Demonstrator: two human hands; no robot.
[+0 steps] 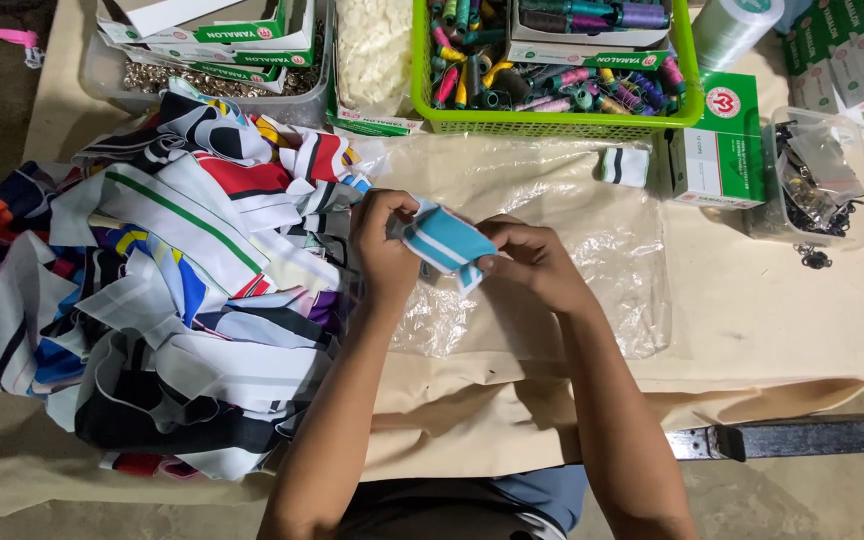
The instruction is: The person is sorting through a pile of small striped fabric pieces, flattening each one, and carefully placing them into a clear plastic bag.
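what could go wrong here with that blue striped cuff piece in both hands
1. The turquoise ribbed cuff with white stripes, pinched between left hand and right hand, might slip onto the clear plastic sheet.
2. It could get lost in the heaped multicoloured fabric pieces beside the left hand.

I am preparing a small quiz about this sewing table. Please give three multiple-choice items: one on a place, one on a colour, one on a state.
1. Where does the fabric pile lie?
A. left of the hands
B. right of the hands
C. inside the basket

2. What colour is the basket of thread spools?
A. red
B. green
C. black

3. How is the blue-and-white strip held?
A. lying loose on the plastic sheet
B. by one hand only
C. between both hands

Answers:
1 A: the pile fills the table's left side.
2 B: its rim is bright green.
3 C: the left hand and the right hand each pinch one end above the plastic sheet.
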